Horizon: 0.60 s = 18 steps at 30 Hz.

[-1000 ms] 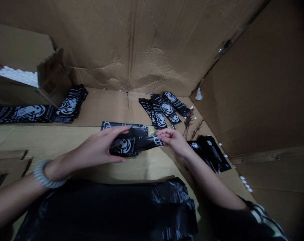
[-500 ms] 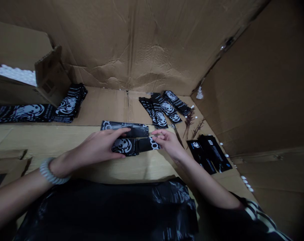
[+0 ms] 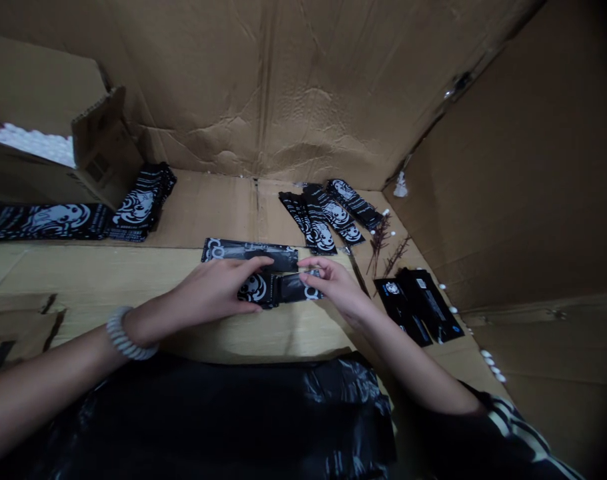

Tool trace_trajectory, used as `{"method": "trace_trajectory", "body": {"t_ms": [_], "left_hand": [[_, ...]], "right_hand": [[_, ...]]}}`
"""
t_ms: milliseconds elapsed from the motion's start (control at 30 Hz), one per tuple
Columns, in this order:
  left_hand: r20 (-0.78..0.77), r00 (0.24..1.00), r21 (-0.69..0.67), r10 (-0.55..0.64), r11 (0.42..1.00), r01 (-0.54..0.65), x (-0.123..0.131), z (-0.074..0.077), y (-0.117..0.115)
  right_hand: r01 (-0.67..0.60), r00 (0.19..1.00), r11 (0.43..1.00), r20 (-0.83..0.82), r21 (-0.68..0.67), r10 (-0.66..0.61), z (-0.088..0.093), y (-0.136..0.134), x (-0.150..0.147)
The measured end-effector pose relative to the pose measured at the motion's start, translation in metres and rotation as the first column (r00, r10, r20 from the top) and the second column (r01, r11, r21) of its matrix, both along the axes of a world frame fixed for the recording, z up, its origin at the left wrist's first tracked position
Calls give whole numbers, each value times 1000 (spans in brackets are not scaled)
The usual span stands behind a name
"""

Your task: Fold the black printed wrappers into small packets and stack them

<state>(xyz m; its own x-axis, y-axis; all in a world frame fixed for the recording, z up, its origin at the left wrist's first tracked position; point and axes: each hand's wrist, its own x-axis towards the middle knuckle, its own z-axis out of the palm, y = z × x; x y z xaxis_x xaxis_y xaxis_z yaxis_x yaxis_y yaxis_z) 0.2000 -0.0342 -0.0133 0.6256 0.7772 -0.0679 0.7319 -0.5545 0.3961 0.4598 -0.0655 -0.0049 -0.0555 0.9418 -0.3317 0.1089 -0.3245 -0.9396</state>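
Left hand: fingers closed over black printed packet. Right hand: fingers pinching its far end (nearly shut). Second packet: just above, upper middle.

A makeshift packing area, lined with creased cardboard sheets, holding rows of black printed packets and black plastic sacking.
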Motion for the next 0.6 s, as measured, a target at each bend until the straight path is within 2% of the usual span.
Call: {"method": "trace_trajectory", "body": {"t_ms": [100, 233, 333, 467, 533, 600], "left_hand": [[103, 994, 51, -30, 998, 24, -13, -1, 1], [263, 940, 166, -216, 970, 176, -40, -6, 3], [301, 900, 228, -315, 940, 253, -49, -12, 4], [323, 876, 279, -359, 920, 274, -45, -19, 3], [329, 871, 288, -365, 917, 275, -43, -23, 4], [336, 872, 282, -355, 922, 266, -42, -25, 4]], "right_hand": [[22, 996, 992, -87, -120, -33, 5, -2, 0], [28, 982, 984, -179, -175, -60, 8, -4, 4], [3, 964, 989, -261, -145, -42, 10, -4, 4], [-151, 917, 989, -375, -5, 138, 11, -4, -3], [-253, 917, 962, -293, 98, 271, 8, -3, -6], [-357, 925, 907, -50, 223, 376, 2, -1, -9]]}}
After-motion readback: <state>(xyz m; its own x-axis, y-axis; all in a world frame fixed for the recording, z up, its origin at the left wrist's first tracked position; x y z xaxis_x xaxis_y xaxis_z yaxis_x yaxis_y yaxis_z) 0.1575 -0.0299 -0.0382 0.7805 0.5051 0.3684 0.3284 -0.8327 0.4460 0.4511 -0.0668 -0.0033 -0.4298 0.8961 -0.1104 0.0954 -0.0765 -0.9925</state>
